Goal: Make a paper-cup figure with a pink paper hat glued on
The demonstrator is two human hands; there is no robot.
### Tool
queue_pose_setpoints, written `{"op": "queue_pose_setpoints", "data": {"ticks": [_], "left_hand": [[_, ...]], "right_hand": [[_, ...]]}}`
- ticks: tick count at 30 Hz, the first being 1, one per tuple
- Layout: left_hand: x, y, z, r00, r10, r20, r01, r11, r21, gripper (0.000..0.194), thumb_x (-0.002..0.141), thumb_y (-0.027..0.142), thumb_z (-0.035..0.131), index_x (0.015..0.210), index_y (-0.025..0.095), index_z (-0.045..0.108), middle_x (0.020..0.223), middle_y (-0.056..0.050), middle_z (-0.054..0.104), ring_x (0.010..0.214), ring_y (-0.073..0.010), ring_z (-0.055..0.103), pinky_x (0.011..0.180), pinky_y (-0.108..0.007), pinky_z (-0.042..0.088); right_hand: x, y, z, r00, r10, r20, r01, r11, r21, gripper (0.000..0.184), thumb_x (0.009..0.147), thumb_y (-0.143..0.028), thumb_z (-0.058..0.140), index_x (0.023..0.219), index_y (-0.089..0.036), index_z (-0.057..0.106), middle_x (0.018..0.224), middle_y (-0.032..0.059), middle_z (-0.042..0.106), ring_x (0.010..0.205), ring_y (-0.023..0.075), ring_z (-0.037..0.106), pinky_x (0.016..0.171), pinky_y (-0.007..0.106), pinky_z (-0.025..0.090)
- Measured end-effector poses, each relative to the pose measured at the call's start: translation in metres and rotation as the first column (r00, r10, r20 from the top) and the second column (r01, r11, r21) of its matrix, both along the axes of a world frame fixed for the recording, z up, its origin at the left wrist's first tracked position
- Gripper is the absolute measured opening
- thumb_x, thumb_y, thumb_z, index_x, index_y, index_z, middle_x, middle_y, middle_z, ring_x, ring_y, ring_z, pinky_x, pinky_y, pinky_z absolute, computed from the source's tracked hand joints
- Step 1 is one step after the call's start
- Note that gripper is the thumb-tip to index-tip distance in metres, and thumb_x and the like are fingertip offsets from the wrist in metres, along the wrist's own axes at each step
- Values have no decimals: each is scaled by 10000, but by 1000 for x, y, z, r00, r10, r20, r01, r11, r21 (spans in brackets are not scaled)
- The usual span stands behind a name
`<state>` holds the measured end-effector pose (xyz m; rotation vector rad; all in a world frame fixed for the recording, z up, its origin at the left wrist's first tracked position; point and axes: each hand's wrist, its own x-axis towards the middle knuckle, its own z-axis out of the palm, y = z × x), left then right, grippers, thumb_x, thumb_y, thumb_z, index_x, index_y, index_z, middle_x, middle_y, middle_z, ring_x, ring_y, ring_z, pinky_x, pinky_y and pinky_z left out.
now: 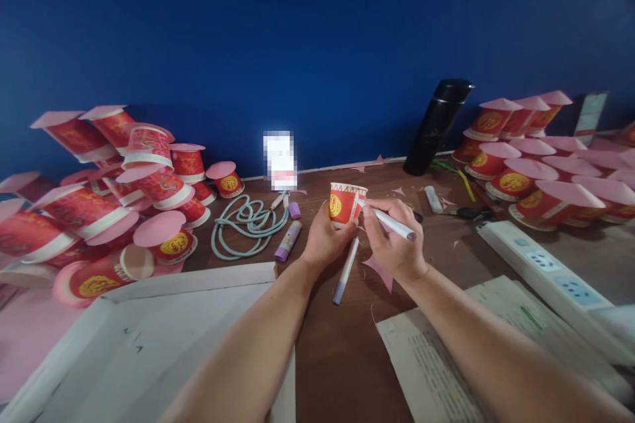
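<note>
My left hand is wrapped round a red paper cup with a gold emblem and a zigzag line drawn along its pale upper band. Between the fingers of my right hand is a white marker, its tip at the right side of the cup. Just below the cup, a marker cap or second slim white pen with a grey end lies on the table. A purple glue stick rests left of my left hand, with its purple cap beyond it. Pink paper scraps lie beneath my right hand.
Red cups with pink paper discs are piled at the left and grouped at the right. A black flask leans by the blue wall. Around are a coiled cable, a lit phone, a white box lid, a power strip and printed papers.
</note>
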<state>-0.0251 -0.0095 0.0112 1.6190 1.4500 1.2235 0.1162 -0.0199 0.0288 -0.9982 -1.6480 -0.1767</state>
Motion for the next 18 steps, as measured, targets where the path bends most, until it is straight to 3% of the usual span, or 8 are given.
{"op": "queue_pose_setpoints", "data": {"ticks": [18], "left_hand": [[-1, 1, -2, 1000, -10, 26, 9, 1000, 10, 388, 767, 384, 664, 1074, 164, 575, 1018, -90, 678, 893, -208, 637, 792, -308, 480]], "right_hand": [[-2, -1, -1, 1000, 24, 2, -24, 1000, -3, 61, 833, -209, 615, 893, -204, 616, 826, 26, 691, 762, 173, 632, 792, 344, 471]]}}
